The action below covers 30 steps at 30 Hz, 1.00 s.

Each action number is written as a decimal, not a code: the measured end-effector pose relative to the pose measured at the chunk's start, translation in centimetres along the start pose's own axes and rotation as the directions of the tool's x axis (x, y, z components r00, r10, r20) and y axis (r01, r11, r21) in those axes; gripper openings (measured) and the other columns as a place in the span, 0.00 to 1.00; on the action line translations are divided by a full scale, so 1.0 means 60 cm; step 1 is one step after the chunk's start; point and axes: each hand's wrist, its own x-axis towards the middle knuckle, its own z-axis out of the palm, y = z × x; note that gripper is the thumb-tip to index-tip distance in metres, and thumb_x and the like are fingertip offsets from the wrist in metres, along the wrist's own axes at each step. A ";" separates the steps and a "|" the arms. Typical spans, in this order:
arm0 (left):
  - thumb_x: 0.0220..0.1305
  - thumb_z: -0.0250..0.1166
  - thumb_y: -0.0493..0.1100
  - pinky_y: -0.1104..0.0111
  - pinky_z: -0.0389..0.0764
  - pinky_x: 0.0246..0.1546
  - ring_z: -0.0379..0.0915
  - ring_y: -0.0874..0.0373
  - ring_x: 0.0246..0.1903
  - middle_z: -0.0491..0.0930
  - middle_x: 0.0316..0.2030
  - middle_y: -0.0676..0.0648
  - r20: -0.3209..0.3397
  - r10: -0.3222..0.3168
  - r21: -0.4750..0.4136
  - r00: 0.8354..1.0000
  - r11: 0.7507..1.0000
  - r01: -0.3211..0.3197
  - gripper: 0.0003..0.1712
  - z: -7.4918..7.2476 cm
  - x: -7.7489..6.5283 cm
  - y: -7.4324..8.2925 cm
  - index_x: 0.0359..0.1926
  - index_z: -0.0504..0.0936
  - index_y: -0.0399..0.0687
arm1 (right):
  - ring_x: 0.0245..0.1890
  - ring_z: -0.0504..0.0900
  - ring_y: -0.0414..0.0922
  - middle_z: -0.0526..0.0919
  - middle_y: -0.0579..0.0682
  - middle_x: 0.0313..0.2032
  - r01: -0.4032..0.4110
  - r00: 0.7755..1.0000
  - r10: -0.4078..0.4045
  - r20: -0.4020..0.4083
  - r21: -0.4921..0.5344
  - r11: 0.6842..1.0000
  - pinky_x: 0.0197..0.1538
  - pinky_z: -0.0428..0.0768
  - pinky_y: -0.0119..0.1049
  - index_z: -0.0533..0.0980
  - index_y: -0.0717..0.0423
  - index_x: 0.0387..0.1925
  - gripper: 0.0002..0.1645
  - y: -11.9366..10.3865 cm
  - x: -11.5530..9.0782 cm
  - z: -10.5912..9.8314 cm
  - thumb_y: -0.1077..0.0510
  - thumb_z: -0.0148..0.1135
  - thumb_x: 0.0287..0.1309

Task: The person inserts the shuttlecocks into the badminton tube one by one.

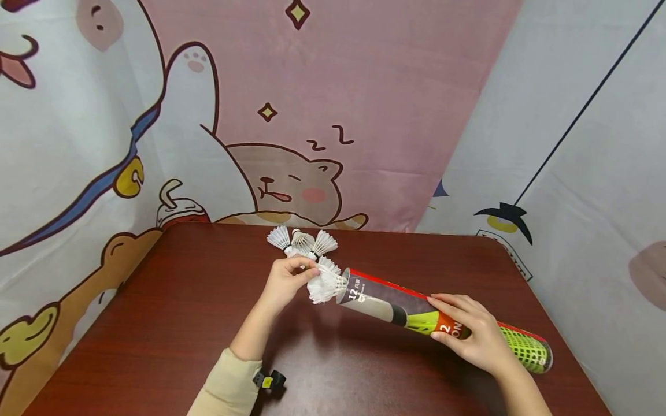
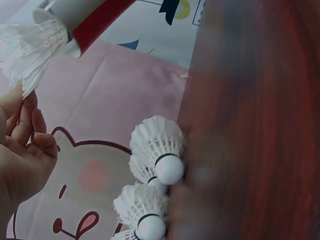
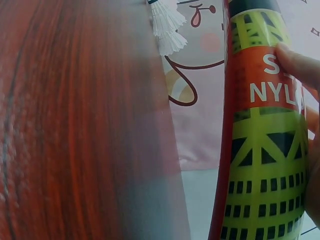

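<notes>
Over the red-brown tabletop (image 1: 171, 329), a tube's (image 1: 406, 308) long axis runs half past nine to half past three — its mouth at three o'clock from the nearer left hand (image 1: 285, 283), which pinches a shuttlecock (image 1: 326, 284) by its feathers (cork hidden). The right hand (image 1: 476, 333) grips the tube.

Head view facing forward-down, close wrist views, tube (image 1: 411, 309) in all three

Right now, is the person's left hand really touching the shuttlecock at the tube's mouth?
Touching. The left wrist view shows it plainly: the left hand pinches the skirt edge of the shuttlecock between thumb and finger, with no gap.
</notes>
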 end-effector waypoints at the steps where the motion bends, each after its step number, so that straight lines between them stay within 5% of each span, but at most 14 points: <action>1: 0.52 0.67 0.24 0.74 0.70 0.27 0.69 0.63 0.25 0.80 0.25 0.44 0.000 0.003 -0.004 1.000 1.000 -0.003 0.03 0.003 -0.001 -0.001 0.29 0.81 0.26 | 0.52 0.72 0.39 0.78 0.46 0.55 0.001 1.000 -0.001 0.000 0.001 1.000 0.57 0.59 0.24 0.77 0.49 0.58 0.42 0.000 0.000 0.000 0.52 0.81 0.34; 7: 0.51 0.68 0.24 0.74 0.70 0.25 0.69 0.63 0.24 0.79 0.25 0.37 0.010 -0.005 -0.003 1.000 1.000 0.005 0.03 0.022 -0.005 -0.001 0.28 0.82 0.26 | 0.52 0.72 0.40 0.78 0.47 0.54 0.009 1.000 -0.009 -0.002 0.008 1.000 0.57 0.59 0.24 0.77 0.49 0.58 0.41 0.000 0.000 0.000 0.51 0.80 0.36; 30: 0.47 0.68 0.21 0.64 0.72 0.28 0.71 0.61 0.29 0.81 0.26 0.37 0.033 0.067 0.053 0.997 0.996 -0.069 0.05 0.061 -0.010 0.005 0.28 0.84 0.27 | 0.53 0.71 0.40 0.77 0.44 0.55 -0.040 0.997 0.041 0.065 -0.013 0.999 0.58 0.57 0.25 0.77 0.46 0.58 0.43 -0.005 -0.001 0.008 0.52 0.81 0.33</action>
